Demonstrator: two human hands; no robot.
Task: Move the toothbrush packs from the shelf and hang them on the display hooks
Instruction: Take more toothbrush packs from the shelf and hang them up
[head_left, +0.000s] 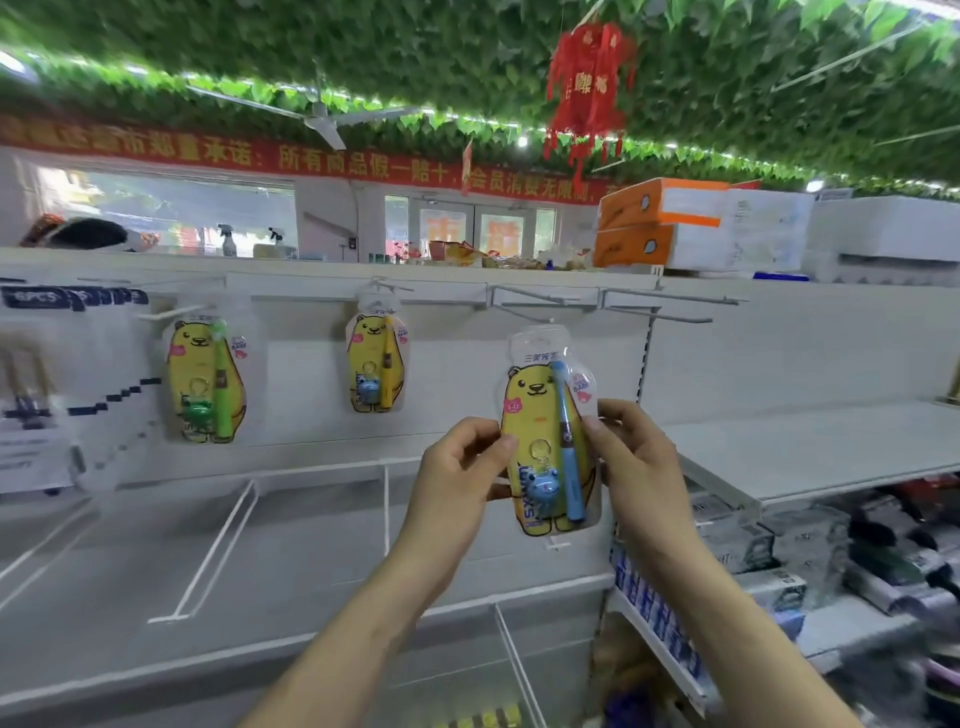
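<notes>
At nine o'clock a hung pack with a green brush (208, 382) dangles from its peg; toward eleven, a second hung pack (376, 364) with a yellow brush. Centre frame, the left hand (457, 467) pinches the left edge of the held toothbrush pack (550, 431), thumb in front, fingers curled behind. The right hand (631, 457) pinches the right edge likewise. The pack is glossy clear plastic over a yellow bear-shaped card, with a blue brush, its long axis upright. Its hang slot sits just below an empty wire hook (540, 301) at twelve o'clock, so the coming move likely runs up and forward; both hands look equally near.
</notes>
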